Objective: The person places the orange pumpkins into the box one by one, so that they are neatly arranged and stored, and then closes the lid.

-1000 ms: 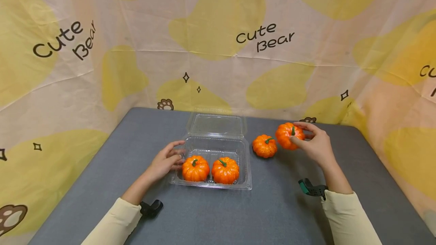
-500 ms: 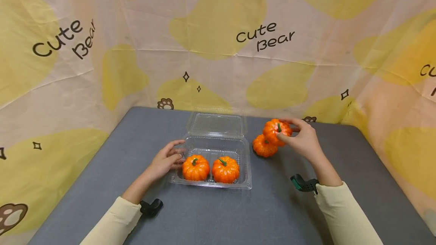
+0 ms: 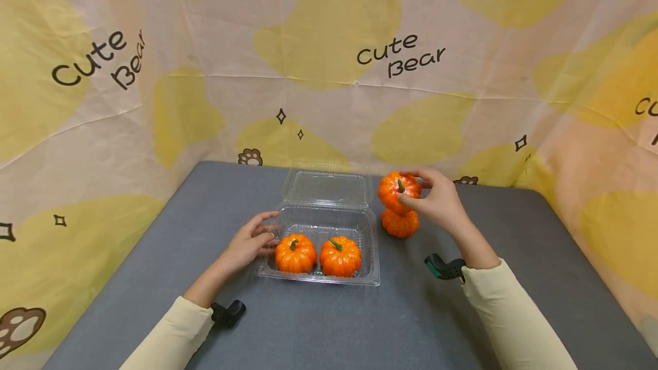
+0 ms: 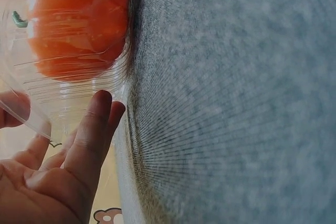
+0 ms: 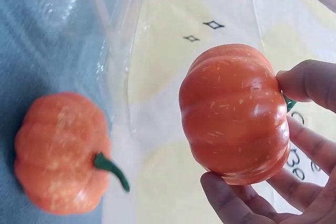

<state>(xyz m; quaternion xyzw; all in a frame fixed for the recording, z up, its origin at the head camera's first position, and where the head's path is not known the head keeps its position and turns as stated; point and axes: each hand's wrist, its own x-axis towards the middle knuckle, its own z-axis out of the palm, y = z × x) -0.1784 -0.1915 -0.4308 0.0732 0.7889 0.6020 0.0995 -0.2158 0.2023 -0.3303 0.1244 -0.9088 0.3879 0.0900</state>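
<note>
My right hand holds a small orange pumpkin by its sides, thumb near the green stem. The held pumpkin is raised, overlapping a second pumpkin that sits on the table. A clear plastic clamshell container stands left of it with its lid folded back. Two more pumpkins, a left one and a right one, sit side by side at the container's near side. My left hand grips its left edge, thumb over the rim and fingers along the outer wall.
The grey cloth-covered table carries all of this. Behind it and at both sides hang fabric walls printed with yellow patches and lettering. Both wrists wear dark camera mounts, one on the left and one on the right.
My right hand has carried its pumpkin leftward and slightly up, from right of the pumpkin on the table to over it. The left hand and the container have stayed put.
</note>
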